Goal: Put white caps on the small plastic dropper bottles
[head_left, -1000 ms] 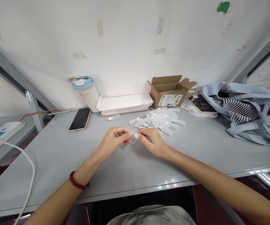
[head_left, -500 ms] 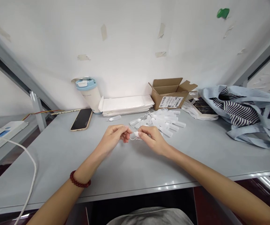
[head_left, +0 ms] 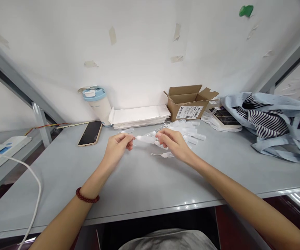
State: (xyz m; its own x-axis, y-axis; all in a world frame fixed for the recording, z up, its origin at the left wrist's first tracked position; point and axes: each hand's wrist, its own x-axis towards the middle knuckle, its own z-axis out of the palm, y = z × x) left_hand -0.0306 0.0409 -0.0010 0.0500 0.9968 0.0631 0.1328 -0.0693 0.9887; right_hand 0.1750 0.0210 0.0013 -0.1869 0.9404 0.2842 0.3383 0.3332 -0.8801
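My left hand (head_left: 121,143) is closed, thumb and forefinger pinching the white tip of a translucent plastic tube (head_left: 146,139). The tube is blurred and stretches sideways to the fingers of my right hand (head_left: 172,141). Those fingers are curled at its other end, and their exact grip is partly hidden. Below my right hand is another translucent tube (head_left: 167,155), with a white tip and a thin cord trailing left. Behind that hand lies a pile of similar tubes (head_left: 193,133). A single tube (head_left: 128,131) rests behind my left hand.
At the back stand a tilted tumbler (head_left: 97,106), a stack of white paper sheets (head_left: 140,117) and an open cardboard box (head_left: 188,110). A phone (head_left: 90,133) lies at left. On the right is a light-blue bag (head_left: 272,118). A white cable (head_left: 38,187) crosses the table's left side.
My hands have moved apart, the left going left and slightly up. A translucent tube now spans between them. The tube with a trailing cord below my right hand has come into view.
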